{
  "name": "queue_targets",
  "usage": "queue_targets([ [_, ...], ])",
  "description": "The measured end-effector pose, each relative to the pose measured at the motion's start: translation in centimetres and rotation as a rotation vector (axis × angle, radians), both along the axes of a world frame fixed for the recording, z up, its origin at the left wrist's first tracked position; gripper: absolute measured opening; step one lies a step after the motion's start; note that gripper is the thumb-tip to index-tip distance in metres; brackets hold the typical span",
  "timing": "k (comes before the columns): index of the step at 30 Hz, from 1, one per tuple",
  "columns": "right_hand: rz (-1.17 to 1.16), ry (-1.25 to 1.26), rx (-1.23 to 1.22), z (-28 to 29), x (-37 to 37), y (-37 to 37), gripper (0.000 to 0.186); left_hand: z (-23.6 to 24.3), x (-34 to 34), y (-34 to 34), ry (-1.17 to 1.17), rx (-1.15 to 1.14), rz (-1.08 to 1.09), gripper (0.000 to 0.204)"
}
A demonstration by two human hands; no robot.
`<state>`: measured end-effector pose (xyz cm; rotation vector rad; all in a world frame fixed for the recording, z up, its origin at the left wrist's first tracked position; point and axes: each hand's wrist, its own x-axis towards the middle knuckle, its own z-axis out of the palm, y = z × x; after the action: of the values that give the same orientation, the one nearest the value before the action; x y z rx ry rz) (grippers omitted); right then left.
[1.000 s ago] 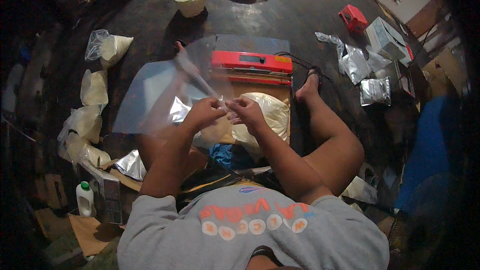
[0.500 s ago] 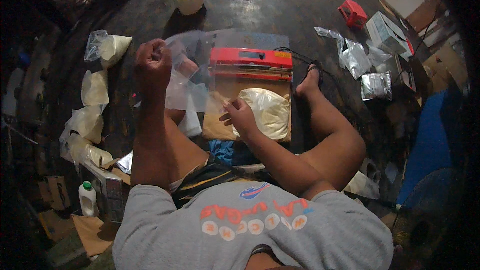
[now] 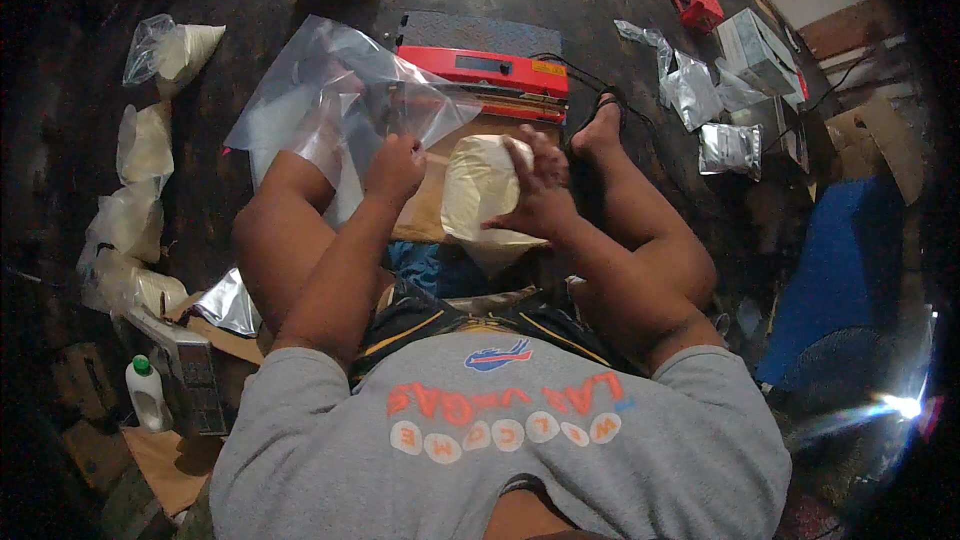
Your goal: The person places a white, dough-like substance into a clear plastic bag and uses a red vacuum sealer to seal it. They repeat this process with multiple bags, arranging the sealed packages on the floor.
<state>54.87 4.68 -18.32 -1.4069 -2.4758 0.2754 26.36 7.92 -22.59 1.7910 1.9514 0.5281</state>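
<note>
My left hand point(image 3: 398, 168) is closed on the edge of a large clear plastic bag point(image 3: 290, 100), which spreads over my left knee and partly in front of the red heat sealer point(image 3: 470, 65). A filled bag of cream-coloured powder point(image 3: 478, 190) is on the brown cardboard point(image 3: 425, 202) between my legs. Against its right side rests my right hand point(image 3: 545, 185), fingers spread and slightly blurred. That hand hides part of the filled bag.
Several filled powder bags point(image 3: 145, 145) line the floor at left, near a white bottle with a green cap point(image 3: 148, 395). Silver pouches point(image 3: 730, 148), a box point(image 3: 760, 55) and a red stool point(image 3: 693, 3) are at right. A black cable point(image 3: 640, 115) trails from the sealer.
My left hand has come down and right, bringing the clear bag with it. My right hand has moved onto the filled bag's right side and spread its fingers. The view has shifted.
</note>
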Motion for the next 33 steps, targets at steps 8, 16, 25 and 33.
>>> queue_targets([
  [8,0.149,-0.293,-0.299,-4.1,1.2,0.7,0.130,-1.5,0.1,-0.6,-0.193,-0.066,0.002,0.031],
  [16,0.113,-0.232,-0.149,-6.4,-2.5,1.6,0.106,0.4,0.7,-2.8,-0.176,-0.197,-0.090,0.039],
  [25,-0.100,-0.634,-0.367,-9.1,-12.6,4.1,0.103,0.7,1.4,-5.0,-0.060,-0.189,-0.147,0.044],
  [33,0.049,-0.046,-0.425,-4.7,-2.4,4.5,0.097,-0.8,3.2,-5.6,-0.182,-0.296,-0.236,0.044],
])
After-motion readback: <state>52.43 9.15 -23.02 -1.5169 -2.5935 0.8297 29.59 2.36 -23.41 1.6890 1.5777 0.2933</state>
